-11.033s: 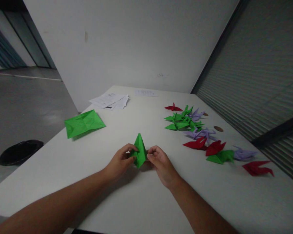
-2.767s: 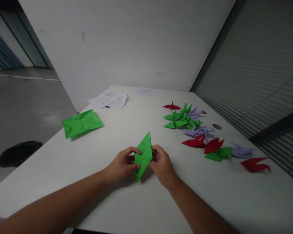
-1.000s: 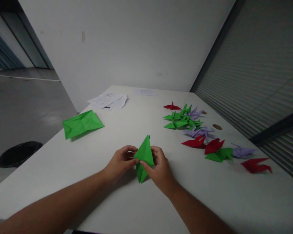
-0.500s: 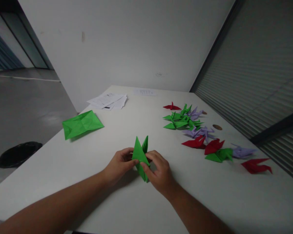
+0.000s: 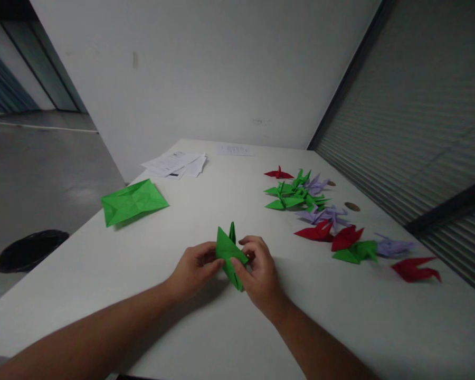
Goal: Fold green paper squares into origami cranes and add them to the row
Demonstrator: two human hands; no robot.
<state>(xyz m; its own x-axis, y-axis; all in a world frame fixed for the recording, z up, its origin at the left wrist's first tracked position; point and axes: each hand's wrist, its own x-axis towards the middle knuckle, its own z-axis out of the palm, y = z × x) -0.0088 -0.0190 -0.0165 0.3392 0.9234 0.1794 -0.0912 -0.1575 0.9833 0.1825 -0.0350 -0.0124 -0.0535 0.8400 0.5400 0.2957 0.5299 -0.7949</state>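
Both my hands, left [image 5: 193,266] and right [image 5: 257,269], pinch the half-folded green paper model [image 5: 229,256] above the white surface [image 5: 174,232]. Mid-fold, I judge. Next move needs a crisp, aligned crease.

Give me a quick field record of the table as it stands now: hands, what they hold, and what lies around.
left hand: pinching the green fold from its left side
right hand: grip on the fold's right side, thumb on its front
green fold: narrow, pointed, held just above the table
green sheet: creased, flat, far left
papers: white, far end
cranes: finished red, green and purple, spread along the right
bin: black, on the floor, left
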